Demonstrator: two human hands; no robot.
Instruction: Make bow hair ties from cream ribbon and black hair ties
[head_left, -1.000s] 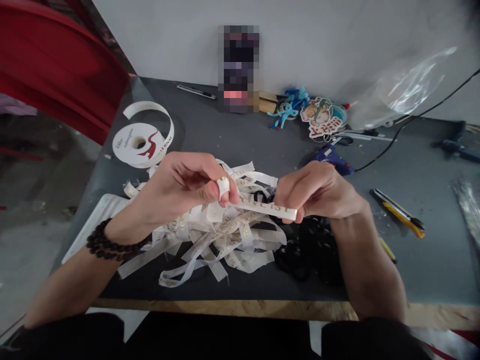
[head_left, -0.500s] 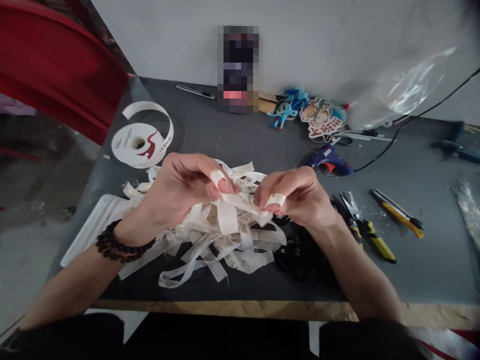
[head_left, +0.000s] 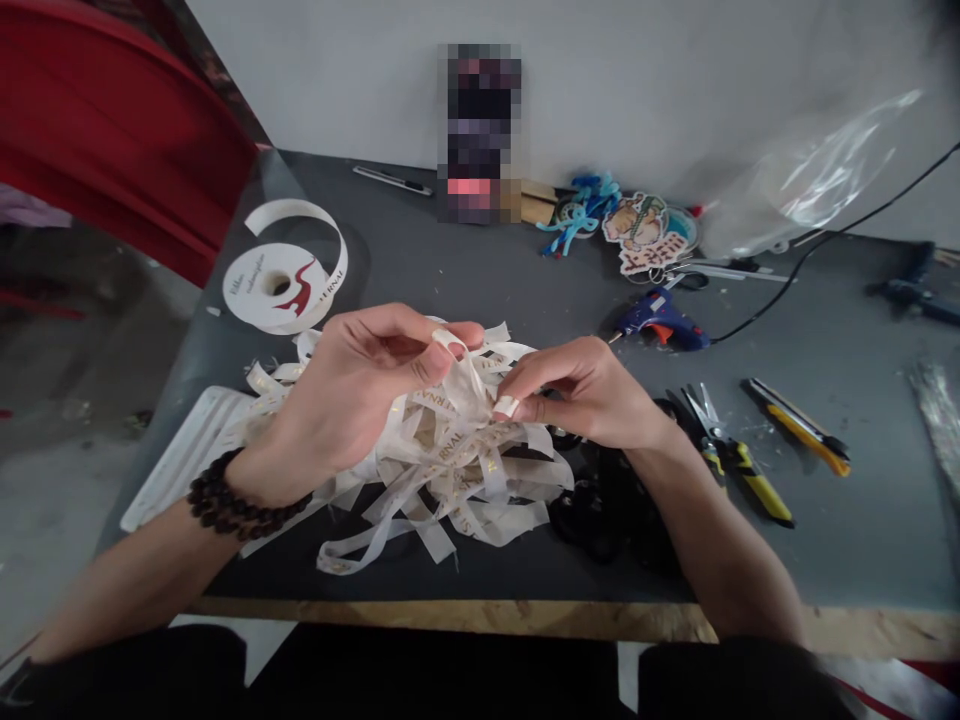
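Note:
Both of my hands pinch one white ribbon above the table. My left hand grips a loop of it between thumb and fingers, with white tape wrapped on a fingertip. On the other side, my right hand pinches the ribbon lower down; a white wrap also shows at its fingertip. Beneath the hands lies a heap of cut white ribbon pieces with gold lettering, partly hidden by my left hand. A ribbon spool with a red mark lies flat beyond my left hand, its ribbon end curling loose.
To the right lie yellow-handled scissors, a yellow utility knife and a blue glue gun with a black cord. Black items sit beside the ribbon heap. A white tray is at left, and a slim cutter lies far back.
My right hand has moved left, closer to my left hand. The ribbon between them is now bunched and slants down; its flat hanging end no longer shows. My left hand has turned slightly.

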